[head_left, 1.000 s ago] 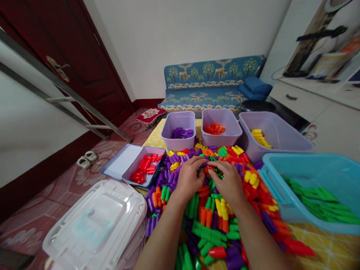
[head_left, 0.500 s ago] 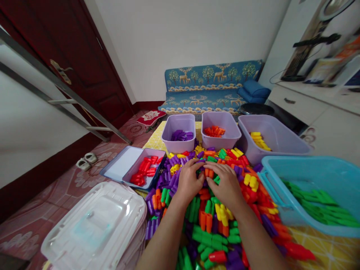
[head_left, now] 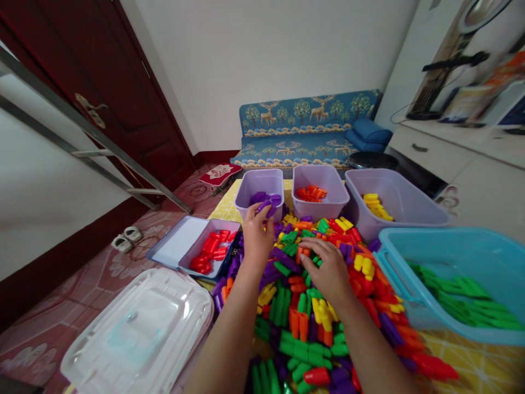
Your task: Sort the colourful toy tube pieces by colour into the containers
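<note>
My left hand (head_left: 256, 238) is closed on a purple plastic toy piece (head_left: 264, 206), held at the front rim of the left lilac bin (head_left: 259, 214), where more purple pieces lie. My right hand (head_left: 326, 267) is over the mixed heap, thumb and fingers curled around an orange plastic toy piece (head_left: 302, 253). Green pieces (head_left: 305, 350), yellow pieces (head_left: 323, 311) and red, purple and orange ones lie about both hands, some joined in rows.
A middle lilac bin (head_left: 320, 209) holds orange pieces, a right lilac bin (head_left: 410, 191) yellow ones, and a blue tub (head_left: 389, 273) green ones. Red pieces lie in an open case (head_left: 211, 223). Stacked white lids (head_left: 139, 328) sit at left; a ladder (head_left: 94, 137) leans beyond.
My left hand has moved from the heap, up and left to the left lilac bin, carrying a purple piece. My right hand has stayed over the heap by the orange piece.
</note>
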`<state>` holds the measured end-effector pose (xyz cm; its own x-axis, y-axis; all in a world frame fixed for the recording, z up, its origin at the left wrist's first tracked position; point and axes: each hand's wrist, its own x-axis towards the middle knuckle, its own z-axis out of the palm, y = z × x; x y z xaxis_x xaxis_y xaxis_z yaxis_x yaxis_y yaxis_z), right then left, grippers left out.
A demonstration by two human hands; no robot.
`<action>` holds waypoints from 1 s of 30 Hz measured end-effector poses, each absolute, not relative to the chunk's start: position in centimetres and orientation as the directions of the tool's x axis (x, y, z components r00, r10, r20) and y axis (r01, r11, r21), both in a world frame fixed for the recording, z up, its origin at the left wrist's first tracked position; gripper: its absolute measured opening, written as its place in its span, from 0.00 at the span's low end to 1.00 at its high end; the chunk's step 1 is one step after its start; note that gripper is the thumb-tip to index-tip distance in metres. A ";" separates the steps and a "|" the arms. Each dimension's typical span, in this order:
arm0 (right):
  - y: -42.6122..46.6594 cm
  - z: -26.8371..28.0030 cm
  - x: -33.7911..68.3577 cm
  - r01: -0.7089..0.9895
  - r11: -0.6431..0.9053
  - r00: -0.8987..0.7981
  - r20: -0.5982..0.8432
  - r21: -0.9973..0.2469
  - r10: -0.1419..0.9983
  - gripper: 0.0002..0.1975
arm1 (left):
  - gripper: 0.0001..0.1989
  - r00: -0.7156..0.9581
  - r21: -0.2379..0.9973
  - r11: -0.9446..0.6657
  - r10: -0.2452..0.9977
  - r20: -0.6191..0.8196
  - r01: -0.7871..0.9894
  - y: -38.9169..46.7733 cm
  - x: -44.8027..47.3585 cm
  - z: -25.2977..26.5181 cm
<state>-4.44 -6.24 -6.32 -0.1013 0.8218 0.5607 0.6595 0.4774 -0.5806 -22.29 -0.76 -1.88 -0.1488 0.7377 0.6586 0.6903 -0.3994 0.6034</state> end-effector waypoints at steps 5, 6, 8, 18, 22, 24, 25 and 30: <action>-6.2 -6.5 -4.4 0.653 0.491 -0.099 0.577 -0.577 0.811 0.08 | 0.27 -0.081 0.500 -0.243 0.836 0.542 0.831 2.0 -24.1 -0.4; -6.1 -6.5 -4.4 0.654 0.488 -0.099 0.575 -0.578 0.812 0.08 | 0.26 -0.055 0.482 -0.246 0.847 0.529 0.841 1.7 -24.1 -0.3; -6.1 -6.6 -4.4 0.659 0.481 -0.098 0.569 -0.577 0.817 0.08 | 0.20 -0.012 0.492 -0.284 0.857 0.514 0.823 0.2 -24.0 -0.4; -6.3 -6.5 -4.5 0.686 0.465 -0.106 0.556 -0.559 0.825 0.09 | 0.23 0.355 0.576 -0.412 0.910 0.217 0.706 -6.7 -24.6 -2.4; -6.2 -6.6 -4.5 0.687 0.471 -0.117 0.556 -0.554 0.823 0.09 | 0.17 0.237 0.624 -0.346 0.938 0.254 0.700 -6.0 -24.6 -3.6; -6.2 -6.6 -4.5 0.688 0.471 -0.119 0.554 -0.552 0.824 0.09 | 0.15 0.186 0.657 -0.320 0.946 0.267 0.683 -5.8 -24.5 -4.2; -6.3 -6.6 -4.5 0.688 0.470 -0.117 0.555 -0.552 0.823 0.09 | 0.14 0.168 0.675 -0.309 0.949 0.267 0.670 -5.8 -24.5 -4.4; -6.2 -6.6 -4.5 0.677 0.474 -0.107 0.562 -0.563 0.820 0.09 | 0.10 0.050 0.802 -0.236 0.967 0.250 0.549 -5.8 -24.7 -4.9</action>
